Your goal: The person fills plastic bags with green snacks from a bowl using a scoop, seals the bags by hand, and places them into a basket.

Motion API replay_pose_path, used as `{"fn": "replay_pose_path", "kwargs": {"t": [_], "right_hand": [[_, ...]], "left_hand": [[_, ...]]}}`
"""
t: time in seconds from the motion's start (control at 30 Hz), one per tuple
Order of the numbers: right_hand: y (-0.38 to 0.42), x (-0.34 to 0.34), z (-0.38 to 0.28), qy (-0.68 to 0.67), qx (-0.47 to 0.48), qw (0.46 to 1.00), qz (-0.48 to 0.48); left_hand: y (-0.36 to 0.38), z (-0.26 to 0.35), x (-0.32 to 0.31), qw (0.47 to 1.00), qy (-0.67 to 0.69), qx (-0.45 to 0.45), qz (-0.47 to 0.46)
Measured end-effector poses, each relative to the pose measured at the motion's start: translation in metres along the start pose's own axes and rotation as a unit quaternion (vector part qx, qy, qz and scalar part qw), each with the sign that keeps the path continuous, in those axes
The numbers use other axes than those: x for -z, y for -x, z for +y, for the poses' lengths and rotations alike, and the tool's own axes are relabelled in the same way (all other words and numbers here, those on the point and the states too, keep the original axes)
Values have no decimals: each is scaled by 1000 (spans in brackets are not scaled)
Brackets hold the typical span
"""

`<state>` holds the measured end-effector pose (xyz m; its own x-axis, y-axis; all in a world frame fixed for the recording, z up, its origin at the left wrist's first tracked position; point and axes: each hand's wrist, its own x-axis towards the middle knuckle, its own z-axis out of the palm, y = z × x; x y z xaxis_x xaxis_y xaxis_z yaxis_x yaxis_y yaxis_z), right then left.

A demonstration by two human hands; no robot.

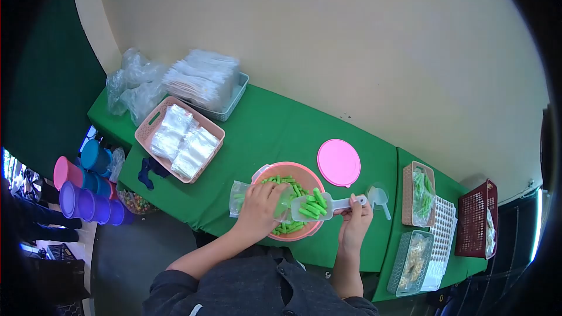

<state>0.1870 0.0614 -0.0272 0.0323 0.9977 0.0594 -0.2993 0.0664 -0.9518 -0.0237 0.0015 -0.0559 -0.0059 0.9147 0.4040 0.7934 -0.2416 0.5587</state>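
A peach-coloured tub of short green snack sticks stands on the green-covered table in front of me. My right hand is closed round the handle of a translucent white plastic scoop. Several green sticks lie in the scoop, over the right half of the tub. Above the tub's left side, my left hand grips a clear plastic bag. Part of the bag is hidden under my fingers, and its mouth meets the scoop's front end. Behind the tub lies a round pink lid.
Left on the table are a pink basket of clear bags and a tray with stacked white packaging. A funnel lies to the right, past it baskets of packed snacks and a maroon crate. Purple tubs stand at far left.
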Motion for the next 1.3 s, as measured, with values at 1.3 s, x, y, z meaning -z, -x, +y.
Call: {"fn": "replay_pose_path", "kwargs": {"t": [1.3], "right_hand": [[-3, 22, 42, 237, -64, 952, -181]], "left_hand": [[-1, -18, 80, 887, 400, 13, 228]]}}
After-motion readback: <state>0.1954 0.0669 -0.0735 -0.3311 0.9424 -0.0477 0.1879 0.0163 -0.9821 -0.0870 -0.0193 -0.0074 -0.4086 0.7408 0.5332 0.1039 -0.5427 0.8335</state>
